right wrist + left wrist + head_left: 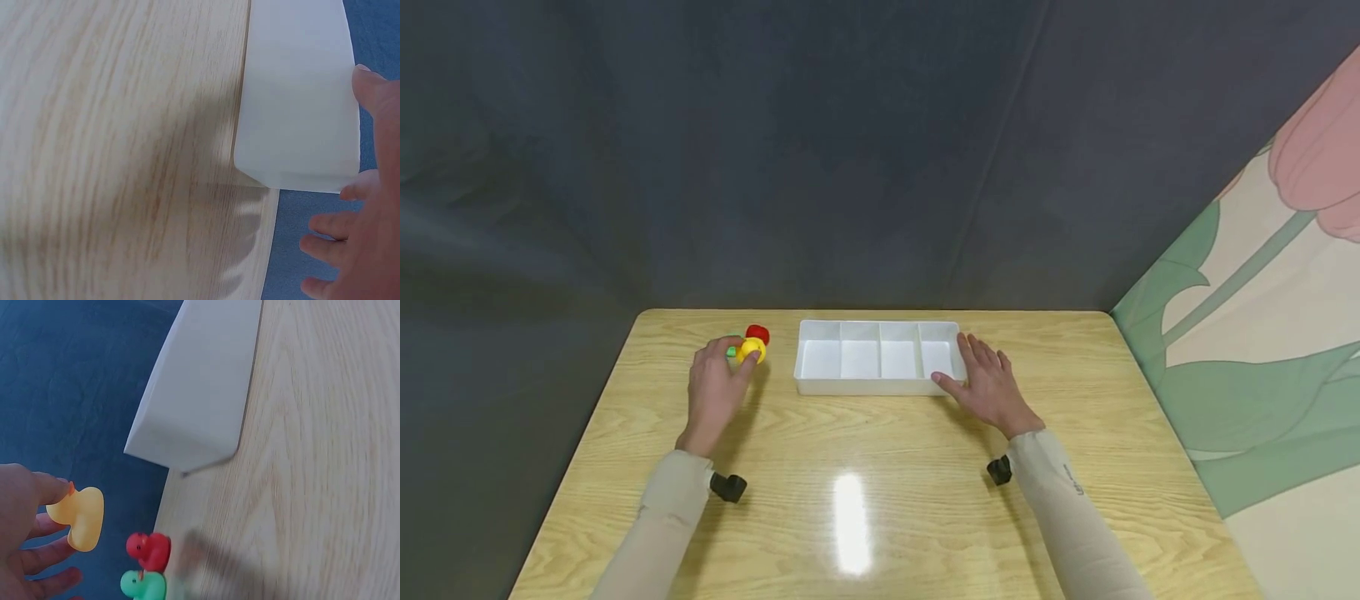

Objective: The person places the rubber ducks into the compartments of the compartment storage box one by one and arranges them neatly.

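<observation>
A yellow rubber duck (751,350) is pinched between the thumb and fingers of my left hand (715,389), held up off the table. In the left wrist view the yellow duck (85,515) shows in profile, above a red rubber duck (150,551) and a green rubber duck (144,585) that sit side by side on the table. My right hand (988,387) rests on the right end of a white tray (865,387) split into several compartments. Its thumb touches the front rim, and the other fingers are spread along the right side. The tray's compartments hold nothing.
The light wooden table (790,483) ends at a dark curtain (850,167) along the back. At the right stands a wall panel (1262,333) with a flower print. A black wrist camera (728,487) sticks out from the left sleeve.
</observation>
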Available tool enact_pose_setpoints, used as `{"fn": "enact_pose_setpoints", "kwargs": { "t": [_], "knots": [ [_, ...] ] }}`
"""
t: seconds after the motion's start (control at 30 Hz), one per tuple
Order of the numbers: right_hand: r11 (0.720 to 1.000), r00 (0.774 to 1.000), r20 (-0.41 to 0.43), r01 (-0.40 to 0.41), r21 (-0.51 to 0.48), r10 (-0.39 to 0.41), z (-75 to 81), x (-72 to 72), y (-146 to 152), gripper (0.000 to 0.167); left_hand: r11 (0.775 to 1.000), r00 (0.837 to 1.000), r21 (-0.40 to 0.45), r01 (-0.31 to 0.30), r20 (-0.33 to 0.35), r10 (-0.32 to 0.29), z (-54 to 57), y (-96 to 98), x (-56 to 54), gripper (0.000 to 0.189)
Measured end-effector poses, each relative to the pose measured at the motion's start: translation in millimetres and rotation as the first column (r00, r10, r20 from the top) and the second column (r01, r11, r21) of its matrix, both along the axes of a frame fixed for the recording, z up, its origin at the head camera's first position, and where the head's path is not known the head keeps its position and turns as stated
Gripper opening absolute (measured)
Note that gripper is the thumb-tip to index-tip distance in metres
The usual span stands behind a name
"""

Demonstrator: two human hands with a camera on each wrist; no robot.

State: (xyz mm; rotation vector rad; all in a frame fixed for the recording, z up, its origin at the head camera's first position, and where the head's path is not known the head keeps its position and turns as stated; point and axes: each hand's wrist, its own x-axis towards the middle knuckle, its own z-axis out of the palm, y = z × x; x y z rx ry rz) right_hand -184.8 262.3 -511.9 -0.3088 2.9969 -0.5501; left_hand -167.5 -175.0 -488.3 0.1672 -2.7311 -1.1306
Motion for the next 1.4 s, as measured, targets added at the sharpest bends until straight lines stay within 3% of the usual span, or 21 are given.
{"fn": "enact_pose_setpoints", "kwargs": {
  "t": [0.4, 1.4],
  "knots": [
    [1.0, 1.0, 0.009, 0.002, -0.012, -0.002, 1.0, 0.8, 0, 0.099, 0.998, 0.998, -0.016, 0.061, -0.022, -0.061, 2.0, 20.2, -7.8, 0.045],
    [0.998, 0.999, 0.044, 0.016, -0.06, -0.014, 3.7, 2.9, -2, 0.099, 0.986, 0.986, -0.035, 0.164, 0.013, -0.164, 1.9, 46.3, -16.1, 0.045]
  ]
}}
